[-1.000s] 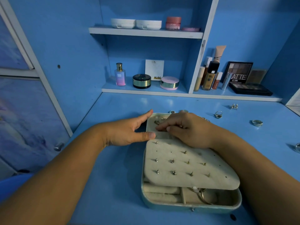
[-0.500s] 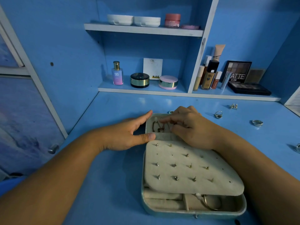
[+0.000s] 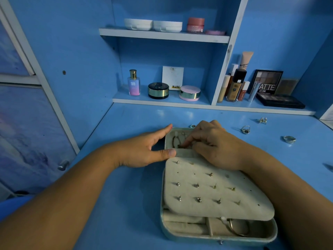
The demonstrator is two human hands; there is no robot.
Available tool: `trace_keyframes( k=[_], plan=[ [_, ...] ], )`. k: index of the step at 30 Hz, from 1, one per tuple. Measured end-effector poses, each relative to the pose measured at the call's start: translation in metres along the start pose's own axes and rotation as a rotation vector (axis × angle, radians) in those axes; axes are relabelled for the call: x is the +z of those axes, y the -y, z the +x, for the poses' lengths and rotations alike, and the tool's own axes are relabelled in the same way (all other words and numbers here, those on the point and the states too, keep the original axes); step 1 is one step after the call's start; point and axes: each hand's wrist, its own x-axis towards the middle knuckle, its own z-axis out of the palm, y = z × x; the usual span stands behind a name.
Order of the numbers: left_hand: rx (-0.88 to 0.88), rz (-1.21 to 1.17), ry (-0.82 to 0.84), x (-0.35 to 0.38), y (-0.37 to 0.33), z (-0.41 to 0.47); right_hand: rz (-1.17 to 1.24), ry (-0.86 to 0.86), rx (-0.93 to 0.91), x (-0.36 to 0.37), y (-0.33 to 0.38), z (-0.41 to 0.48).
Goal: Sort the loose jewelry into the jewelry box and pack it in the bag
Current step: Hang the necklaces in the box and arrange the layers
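While spread left hand fingers are touching one jewelry box, right hand fingers are pinching one chain; two rings are lying apart.

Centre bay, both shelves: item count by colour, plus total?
White: 3, two round cases and the NUDE card
Pink: 3, jar, flat disc, compact
Black and gold: 1, round tin
Lilac: 1, perfume bottle
Total: 8
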Motion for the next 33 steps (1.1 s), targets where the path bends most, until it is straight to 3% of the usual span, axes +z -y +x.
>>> trace_keyframes(
  k=[4,20,29,33],
  plan=[
    [-0.006,-0.001,0.003,0.000,0.001,0.001,0.079,0.110,-0.004,-0.001,0.002,0.000],
    [-0.014,0.017,0.007,0.000,-0.001,0.000,-0.015,0.010,-0.177,0.005,-0.001,0.002],
    [-0.021,0.022,0.015,-0.001,-0.005,-0.001,0.044,-0.003,-0.147,0.000,-0.008,0.002],
    [-0.002,0.070,-0.014,0.000,-0.008,-0.002,0.009,-0.111,-0.008,-0.032,-0.020,-0.008]
  ],
)
